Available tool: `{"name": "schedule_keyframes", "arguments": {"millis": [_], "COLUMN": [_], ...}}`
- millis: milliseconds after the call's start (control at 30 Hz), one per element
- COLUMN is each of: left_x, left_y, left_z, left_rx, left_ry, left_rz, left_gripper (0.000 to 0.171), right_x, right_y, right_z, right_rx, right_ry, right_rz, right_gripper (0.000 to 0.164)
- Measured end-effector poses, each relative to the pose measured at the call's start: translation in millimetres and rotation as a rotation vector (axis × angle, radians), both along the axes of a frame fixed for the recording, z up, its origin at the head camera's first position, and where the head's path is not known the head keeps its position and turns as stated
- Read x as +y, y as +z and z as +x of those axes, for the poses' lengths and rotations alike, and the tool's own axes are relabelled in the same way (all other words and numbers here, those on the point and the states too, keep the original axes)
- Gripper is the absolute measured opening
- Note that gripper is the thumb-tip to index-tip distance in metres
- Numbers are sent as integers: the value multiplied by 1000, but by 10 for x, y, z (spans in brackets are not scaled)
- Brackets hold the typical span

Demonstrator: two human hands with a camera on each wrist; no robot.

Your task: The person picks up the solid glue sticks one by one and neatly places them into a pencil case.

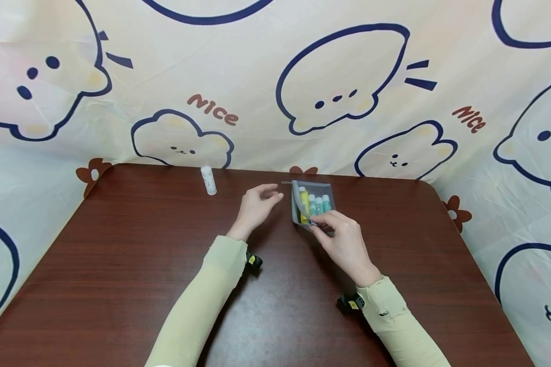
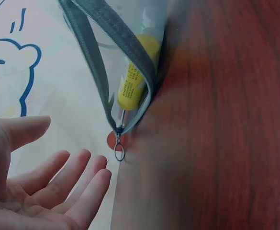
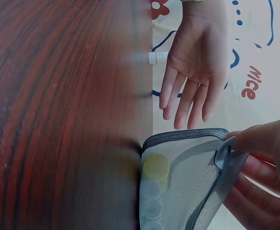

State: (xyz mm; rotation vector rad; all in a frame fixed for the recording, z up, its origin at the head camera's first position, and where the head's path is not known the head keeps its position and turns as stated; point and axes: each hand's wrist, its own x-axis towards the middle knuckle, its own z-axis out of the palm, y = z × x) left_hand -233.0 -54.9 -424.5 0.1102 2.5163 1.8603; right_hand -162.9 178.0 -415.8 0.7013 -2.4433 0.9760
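Note:
A grey mesh zip pouch [image 1: 296, 210] stands on the table with its zipped mouth spread apart. Inside are a yellow tube [image 1: 304, 204] with printed text and several white-capped teal tubes [image 1: 319, 205]. My right hand [image 1: 346, 242] pinches the pouch's mouth edge between thumb and fingers, as the right wrist view shows at the zip band [image 3: 192, 136]. To the left, my left hand [image 1: 255, 206] is held beside the pouch, fingers loosely extended and holding nothing. A metal zip ring [image 2: 119, 151] hangs at the pouch corner close to those fingertips.
A white capped tube [image 1: 208, 181] stands near the back edge of the brown table [image 1: 133, 244], left of the left hand. Behind the table hangs a printed cloth [image 1: 257, 61] with cartoon faces, which also covers both sides.

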Motion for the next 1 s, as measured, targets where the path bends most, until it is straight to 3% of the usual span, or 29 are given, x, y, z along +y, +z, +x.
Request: {"name": "schedule_keyframes", "arguments": {"millis": [1000], "left_x": [-341], "left_y": [95], "left_z": [22], "left_rx": [47], "left_ry": [57], "left_rz": [20], "left_gripper": [42], "right_x": [4], "right_y": [9], "right_z": [15], "right_rx": [-10], "right_ry": [-7], "right_rz": [8], "right_gripper": [21]}}
